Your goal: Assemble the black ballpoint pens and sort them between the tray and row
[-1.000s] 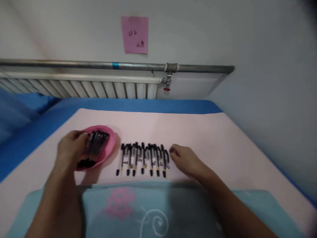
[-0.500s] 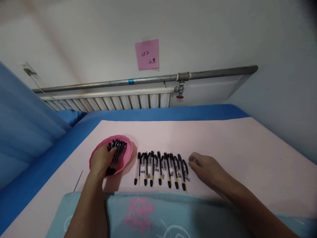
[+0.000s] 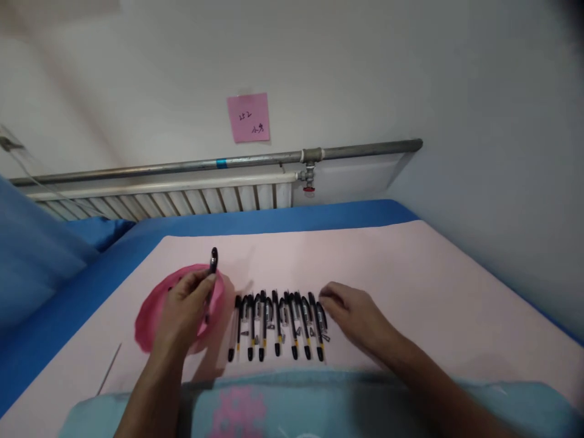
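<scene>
My left hand (image 3: 189, 298) pinches a black-capped pen (image 3: 213, 261), held tilted with its cap up over the pink scalloped bowl (image 3: 148, 313). More dark pens in the bowl are mostly hidden behind that hand. To its right lies a row of clear-barrelled pens (image 3: 278, 328) with black ends, set side by side. Black caps (image 3: 321, 315) lie among them, along with several small grey pieces (image 3: 298, 331) too small to identify. My right hand (image 3: 349, 307) rests at the row's right end with its fingers curled closed; whatever they hold, if anything, is hidden.
A pale pink sheet (image 3: 433, 292) covers the blue-edged surface. Light blue patterned cloth (image 3: 283, 404) lies along the front edge. A thin stick (image 3: 109, 368) is at the left. Behind are a radiator (image 3: 205, 198), a pipe (image 3: 173, 167) and a pink note (image 3: 249, 118). A blue curtain (image 3: 27, 261) hangs left.
My left hand has lifted a pen from the bunch in the bowl and turned it upward. My right hand stays beside the row. The whole view has shifted.
</scene>
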{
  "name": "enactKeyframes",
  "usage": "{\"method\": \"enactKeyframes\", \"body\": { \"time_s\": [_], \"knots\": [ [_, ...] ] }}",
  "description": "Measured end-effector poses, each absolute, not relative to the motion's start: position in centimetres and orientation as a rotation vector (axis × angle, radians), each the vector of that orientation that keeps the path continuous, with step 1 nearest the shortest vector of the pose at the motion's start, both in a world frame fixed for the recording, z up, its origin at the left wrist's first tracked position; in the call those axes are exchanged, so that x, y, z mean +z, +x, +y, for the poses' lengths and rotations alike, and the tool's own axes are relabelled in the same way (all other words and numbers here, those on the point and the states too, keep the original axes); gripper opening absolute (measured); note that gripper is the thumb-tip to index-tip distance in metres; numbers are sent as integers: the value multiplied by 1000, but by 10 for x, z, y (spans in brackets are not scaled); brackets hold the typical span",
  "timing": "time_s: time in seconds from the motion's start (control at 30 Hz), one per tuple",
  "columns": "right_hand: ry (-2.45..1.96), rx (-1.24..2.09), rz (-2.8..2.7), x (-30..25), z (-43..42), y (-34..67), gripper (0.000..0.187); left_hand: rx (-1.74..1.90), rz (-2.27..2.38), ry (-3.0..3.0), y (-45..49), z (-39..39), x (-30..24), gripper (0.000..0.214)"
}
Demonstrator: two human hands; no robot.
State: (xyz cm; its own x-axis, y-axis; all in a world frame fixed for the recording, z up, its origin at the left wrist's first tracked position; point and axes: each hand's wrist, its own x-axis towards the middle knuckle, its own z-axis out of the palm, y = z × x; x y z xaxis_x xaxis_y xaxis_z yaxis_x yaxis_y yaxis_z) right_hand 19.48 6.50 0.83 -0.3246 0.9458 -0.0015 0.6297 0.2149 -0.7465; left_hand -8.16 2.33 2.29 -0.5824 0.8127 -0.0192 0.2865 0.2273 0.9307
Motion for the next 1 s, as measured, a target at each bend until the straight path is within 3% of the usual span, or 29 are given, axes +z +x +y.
{"method": "enactKeyframes", "body": {
  "time_s": [0.13, 0.3, 0.53, 0.67, 0.77, 1.0],
  "knots": [
    [-1144, 1412, -1861, 15, 45, 178, 18, 1432, 1146, 559, -21, 22, 15, 19],
    [-951, 1849, -1694, 3, 30, 164, 18, 1359, 1001, 437, 17, 14, 6, 14],
    [-968, 1864, -1864, 8, 27, 169, 19, 1355, 969, 496, -4, 20, 10, 20],
    [-940, 1834, -2001, 17, 26, 173, 12, 1563, 971, 399, -35, 30, 13, 9],
    [-1013, 1853, -1935, 15, 29, 172, 11, 1668, 983, 331, -50, 33, 15, 14],
    [-967, 1992, -1702, 6, 33, 167, 12, 1243, 866, 432, -24, 19, 18, 9]
  ]
}}
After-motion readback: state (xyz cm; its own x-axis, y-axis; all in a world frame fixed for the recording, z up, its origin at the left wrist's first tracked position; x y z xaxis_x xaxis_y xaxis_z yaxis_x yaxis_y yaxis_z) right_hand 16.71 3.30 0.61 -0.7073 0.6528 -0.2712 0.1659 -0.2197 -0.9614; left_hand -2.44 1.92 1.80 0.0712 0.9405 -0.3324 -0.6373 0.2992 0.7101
